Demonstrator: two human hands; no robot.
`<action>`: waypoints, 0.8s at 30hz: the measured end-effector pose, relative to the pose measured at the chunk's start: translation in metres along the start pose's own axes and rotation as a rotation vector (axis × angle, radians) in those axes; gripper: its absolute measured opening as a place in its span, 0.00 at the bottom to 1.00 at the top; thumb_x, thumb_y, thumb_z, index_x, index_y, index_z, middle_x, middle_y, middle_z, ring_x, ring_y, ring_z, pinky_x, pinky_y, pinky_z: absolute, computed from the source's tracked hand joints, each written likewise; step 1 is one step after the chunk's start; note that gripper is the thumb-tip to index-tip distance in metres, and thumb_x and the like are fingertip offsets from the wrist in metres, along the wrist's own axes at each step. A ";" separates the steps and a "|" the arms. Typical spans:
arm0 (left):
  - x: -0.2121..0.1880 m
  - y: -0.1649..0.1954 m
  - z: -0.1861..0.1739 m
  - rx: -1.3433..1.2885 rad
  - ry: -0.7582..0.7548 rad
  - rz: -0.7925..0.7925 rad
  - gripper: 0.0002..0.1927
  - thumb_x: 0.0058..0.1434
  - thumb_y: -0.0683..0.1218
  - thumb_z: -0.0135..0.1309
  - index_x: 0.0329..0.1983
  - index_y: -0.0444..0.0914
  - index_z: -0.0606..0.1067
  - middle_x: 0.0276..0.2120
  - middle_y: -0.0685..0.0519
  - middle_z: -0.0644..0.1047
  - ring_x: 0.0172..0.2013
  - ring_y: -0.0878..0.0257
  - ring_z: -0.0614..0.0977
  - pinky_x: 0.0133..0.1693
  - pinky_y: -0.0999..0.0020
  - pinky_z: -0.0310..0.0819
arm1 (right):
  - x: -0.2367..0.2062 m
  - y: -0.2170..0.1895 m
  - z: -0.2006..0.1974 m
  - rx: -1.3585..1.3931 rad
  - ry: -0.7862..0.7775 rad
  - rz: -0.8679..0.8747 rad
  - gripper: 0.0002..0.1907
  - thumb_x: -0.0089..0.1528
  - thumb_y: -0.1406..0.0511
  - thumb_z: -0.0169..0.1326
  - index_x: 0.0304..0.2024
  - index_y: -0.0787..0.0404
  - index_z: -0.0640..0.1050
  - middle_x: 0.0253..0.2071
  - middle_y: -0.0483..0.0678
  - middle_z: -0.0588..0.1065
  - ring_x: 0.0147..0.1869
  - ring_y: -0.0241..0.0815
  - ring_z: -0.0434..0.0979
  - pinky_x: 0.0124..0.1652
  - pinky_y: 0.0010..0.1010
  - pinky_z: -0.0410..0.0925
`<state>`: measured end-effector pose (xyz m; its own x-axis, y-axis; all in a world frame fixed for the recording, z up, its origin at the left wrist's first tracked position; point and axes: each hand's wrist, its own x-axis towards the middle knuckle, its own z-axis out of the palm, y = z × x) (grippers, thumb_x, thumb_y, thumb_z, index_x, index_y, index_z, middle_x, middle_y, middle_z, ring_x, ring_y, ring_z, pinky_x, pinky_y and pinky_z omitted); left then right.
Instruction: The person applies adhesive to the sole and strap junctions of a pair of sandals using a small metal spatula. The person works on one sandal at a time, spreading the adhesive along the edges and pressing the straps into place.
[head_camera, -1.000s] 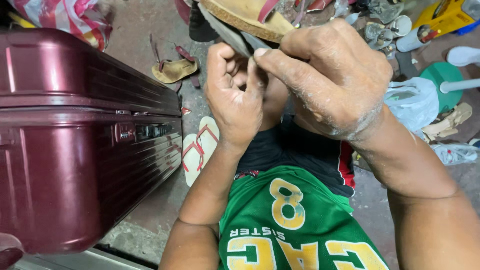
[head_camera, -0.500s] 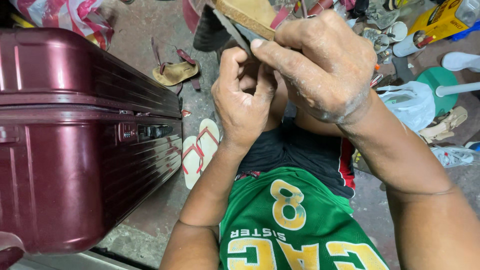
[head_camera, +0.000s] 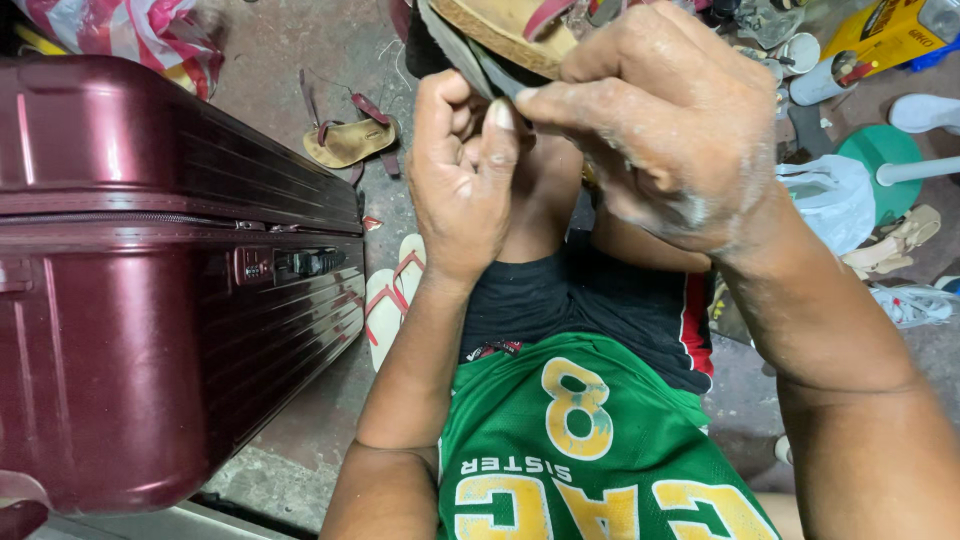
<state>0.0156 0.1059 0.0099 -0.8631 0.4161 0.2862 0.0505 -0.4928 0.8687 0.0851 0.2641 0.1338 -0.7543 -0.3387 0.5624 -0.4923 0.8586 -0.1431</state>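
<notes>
The left hand (head_camera: 462, 180) and the right hand (head_camera: 655, 125) are working together at the far centre of the view, both gripping a sandal (head_camera: 500, 35) held up above the lap. The sandal is showing a tan footbed with a red strap, and a dark sole layer (head_camera: 455, 52) is standing apart from the footbed at its left end. The left hand is curling its fingers around that dark sole layer from below, with the thumb (head_camera: 498, 135) pressing upward beside the right fingertips. The right hand is pinching the sole edge from above, its fingers closing firmly on it; whitish residue is showing on its back.

To the left, a large maroon hard-shell suitcase (head_camera: 150, 280) is standing near the person. Beyond it on the floor, a loose tan sandal (head_camera: 348, 142) is lying, and a pair of white flip-flops with red straps (head_camera: 390, 295) is lying just beside the suitcase. At the far right, a green round stool (head_camera: 880, 160) and a white plastic bag (head_camera: 825, 200) are sitting.
</notes>
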 end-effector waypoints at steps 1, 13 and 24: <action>0.002 0.000 -0.002 -0.033 0.003 -0.012 0.11 0.81 0.43 0.51 0.58 0.33 0.65 0.44 0.53 0.76 0.40 0.71 0.76 0.44 0.77 0.76 | 0.000 0.000 -0.006 0.020 -0.017 0.004 0.18 0.57 0.74 0.63 0.50 0.63 0.80 0.43 0.51 0.75 0.44 0.50 0.76 0.42 0.35 0.68; 0.011 0.012 -0.039 0.059 0.152 0.106 0.14 0.80 0.48 0.51 0.54 0.32 0.65 0.45 0.50 0.72 0.43 0.64 0.80 0.41 0.64 0.86 | -0.059 -0.009 -0.064 0.127 0.058 0.533 0.08 0.67 0.72 0.63 0.48 0.67 0.81 0.43 0.53 0.78 0.42 0.44 0.79 0.41 0.30 0.70; 0.005 0.018 -0.043 0.071 0.199 0.055 0.15 0.81 0.49 0.52 0.53 0.33 0.63 0.47 0.46 0.74 0.42 0.61 0.82 0.41 0.69 0.82 | -0.125 0.048 0.055 -0.136 -0.263 0.458 0.08 0.58 0.67 0.60 0.41 0.59 0.82 0.38 0.51 0.73 0.45 0.53 0.77 0.35 0.43 0.69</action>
<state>-0.0091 0.0663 0.0100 -0.9400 0.2272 0.2544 0.1293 -0.4529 0.8821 0.1312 0.3266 0.0117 -0.9702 0.0114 0.2421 -0.0407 0.9771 -0.2090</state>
